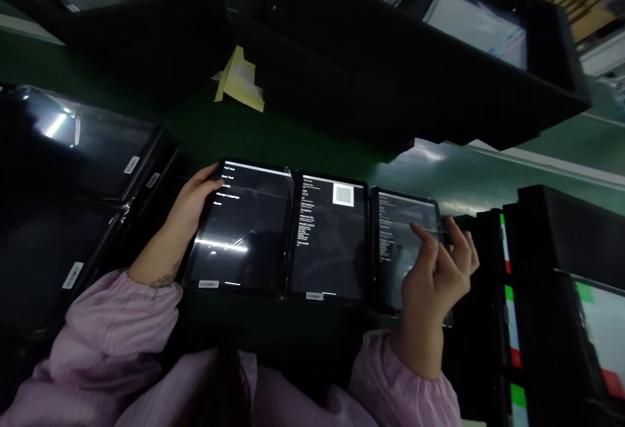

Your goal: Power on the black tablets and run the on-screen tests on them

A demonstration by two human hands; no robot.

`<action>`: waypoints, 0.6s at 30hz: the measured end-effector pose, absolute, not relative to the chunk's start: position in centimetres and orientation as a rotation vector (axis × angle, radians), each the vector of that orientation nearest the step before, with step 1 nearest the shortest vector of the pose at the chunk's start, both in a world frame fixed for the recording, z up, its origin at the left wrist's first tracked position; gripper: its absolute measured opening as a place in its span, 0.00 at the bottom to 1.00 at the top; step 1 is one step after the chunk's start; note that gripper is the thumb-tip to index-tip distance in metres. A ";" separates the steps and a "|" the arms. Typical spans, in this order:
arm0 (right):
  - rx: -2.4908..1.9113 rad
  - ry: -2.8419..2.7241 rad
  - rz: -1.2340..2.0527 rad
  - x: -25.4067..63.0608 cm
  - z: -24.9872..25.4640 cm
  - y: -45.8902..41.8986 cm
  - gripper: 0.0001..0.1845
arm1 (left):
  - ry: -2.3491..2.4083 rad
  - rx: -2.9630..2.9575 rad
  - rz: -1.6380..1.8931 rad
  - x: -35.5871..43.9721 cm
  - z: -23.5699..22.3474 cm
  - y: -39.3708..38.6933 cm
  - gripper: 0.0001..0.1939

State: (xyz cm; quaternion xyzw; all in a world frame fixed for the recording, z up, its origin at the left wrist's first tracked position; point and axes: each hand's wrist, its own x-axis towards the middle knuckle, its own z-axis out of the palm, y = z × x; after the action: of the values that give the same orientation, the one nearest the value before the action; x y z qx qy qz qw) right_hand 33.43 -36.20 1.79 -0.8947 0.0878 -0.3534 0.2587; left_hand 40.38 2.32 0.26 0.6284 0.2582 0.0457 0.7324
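Three black tablets lie side by side on a green bench. The left tablet [244,232] shows a white text menu, the middle tablet [327,238] a text list with a QR code, the right tablet [398,238] small text lines. My left hand [193,199] grips the upper left edge of the left tablet, thumb on its screen. My right hand [439,271] hovers over the right tablet with fingers loosely curled and apart, the forefinger tip near the screen. It holds nothing.
Stacked black tablets with white labels [73,173] fill the left side. Upright tablets with green and red screens [561,310] stand at the right. Black trays [415,69] overhang the back. A yellow paper piece [241,82] lies on the green bench [488,173].
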 end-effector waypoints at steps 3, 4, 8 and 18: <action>-2.415 0.201 -0.976 33.3 2.0 -36.1 0.24 | 0.569 1.300 0.111 40.5 0.2 2.3 0.26; -2.411 0.190 -0.981 33.3 2.1 -36.1 0.24 | 0.572 1.285 0.125 40.6 0.2 2.3 0.26; -2.387 0.134 -0.990 33.2 2.3 -35.8 0.22 | 0.563 1.264 0.132 40.8 0.0 2.3 0.26; -2.414 -0.270 -0.705 32.3 2.4 -31.3 0.18 | 0.507 1.251 0.131 39.2 0.4 1.9 0.28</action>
State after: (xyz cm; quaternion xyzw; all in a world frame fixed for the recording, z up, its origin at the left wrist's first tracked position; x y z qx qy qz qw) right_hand 32.30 -31.30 2.36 -0.9100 -0.1016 -0.2659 0.3014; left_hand 39.23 1.87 0.43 0.5787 0.2344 0.0604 0.7788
